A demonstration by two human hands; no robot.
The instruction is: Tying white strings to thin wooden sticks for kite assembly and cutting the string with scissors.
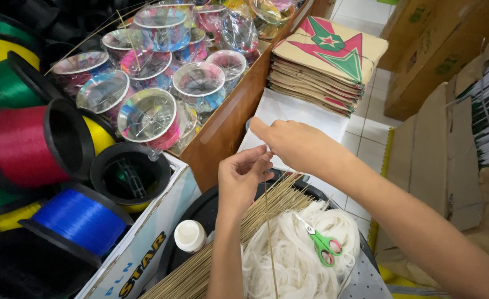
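A thin, straight, pale bamboo stick stands nearly upright, its top pinched between both hands above a bundle of like sticks

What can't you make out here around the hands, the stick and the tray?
Head view only:
- Right hand: fingertips turned away, so its grip is hidden.
- Thin stick at the left hand: its upper end is lost between the hands.
- Black tray: mostly covered by stick bundle and white string.
- Scissors: blade tips buried in string.
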